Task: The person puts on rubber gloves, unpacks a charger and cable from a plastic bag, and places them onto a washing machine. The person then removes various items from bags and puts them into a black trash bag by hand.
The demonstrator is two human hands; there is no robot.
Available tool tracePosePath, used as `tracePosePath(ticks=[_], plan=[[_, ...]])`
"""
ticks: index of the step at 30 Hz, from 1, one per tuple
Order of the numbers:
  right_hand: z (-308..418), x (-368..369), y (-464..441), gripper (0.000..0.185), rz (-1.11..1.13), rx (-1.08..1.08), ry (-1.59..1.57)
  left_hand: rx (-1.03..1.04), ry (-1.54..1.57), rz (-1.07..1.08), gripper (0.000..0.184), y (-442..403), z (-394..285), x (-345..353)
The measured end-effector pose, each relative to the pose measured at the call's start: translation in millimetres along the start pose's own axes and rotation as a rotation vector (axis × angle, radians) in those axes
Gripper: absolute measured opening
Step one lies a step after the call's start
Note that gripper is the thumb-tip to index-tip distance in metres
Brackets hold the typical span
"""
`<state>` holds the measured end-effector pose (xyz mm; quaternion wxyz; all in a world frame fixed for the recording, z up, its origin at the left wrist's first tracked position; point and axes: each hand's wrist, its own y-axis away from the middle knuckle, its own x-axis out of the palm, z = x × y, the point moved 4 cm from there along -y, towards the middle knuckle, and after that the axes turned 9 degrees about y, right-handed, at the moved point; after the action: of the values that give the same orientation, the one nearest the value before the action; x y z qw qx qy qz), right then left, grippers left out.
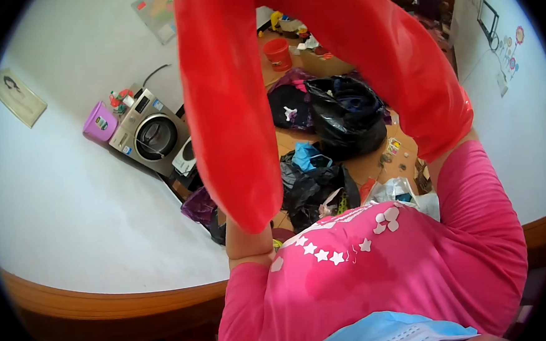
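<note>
Long red rubber gloves cover both my forearms, which are raised close to the camera. The left glove (pixel 229 117) runs up from my elbow, its wide cuff hanging loose below. On the other side the right glove (pixel 397 56) slants up and inward, its cuff near my pink sleeve (pixel 474 183). The two gloves come close together at the top edge. Both hands lie beyond that edge, so my fingers and anything in them are hidden. My pink top (pixel 379 276) has white stars, and a blue face mask (pixel 389 333) shows at the bottom.
Black plastic bags (pixel 345 125) with dark cloth lie on the tiled floor, with another black bag (pixel 312 193) nearer. A red bucket (pixel 277 54) and a cardboard box (pixel 326 63) stand farther back. Along the left wall are a washing machine (pixel 149 133) and a purple bucket (pixel 99 123).
</note>
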<state>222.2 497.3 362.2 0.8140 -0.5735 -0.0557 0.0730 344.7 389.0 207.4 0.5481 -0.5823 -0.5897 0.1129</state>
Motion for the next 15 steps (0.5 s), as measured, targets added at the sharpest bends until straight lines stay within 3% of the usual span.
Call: tracePosePath(ticks=[1, 3, 8, 10, 13, 15], plan=[[-11, 24, -7, 0.075, -0.002, -0.002, 0.007, 0.003, 0.021, 0.010, 0.049, -12, 4, 5], [-26, 45, -25, 0.078, -0.080, -0.826, -0.299, 0.005, 0.073, 0.031, 0.048, -35, 12, 13], [-23, 63, -12, 0.079, 0.075, -0.995, -0.001, -0.005, 0.191, 0.064, 0.045, -82, 30, 25], [4, 71, 16, 0.068, 0.109, -0.250, -0.071, -0.001, 0.217, 0.080, 0.043, -99, 32, 29], [-4, 80, 31, 0.053, -0.028, 0.139, -0.081, -0.004, 0.261, 0.104, 0.042, -120, 32, 32], [-13, 69, 38, 0.045, -0.255, 0.305, 0.158, -0.005, 0.295, 0.112, 0.041, -133, 30, 26]])
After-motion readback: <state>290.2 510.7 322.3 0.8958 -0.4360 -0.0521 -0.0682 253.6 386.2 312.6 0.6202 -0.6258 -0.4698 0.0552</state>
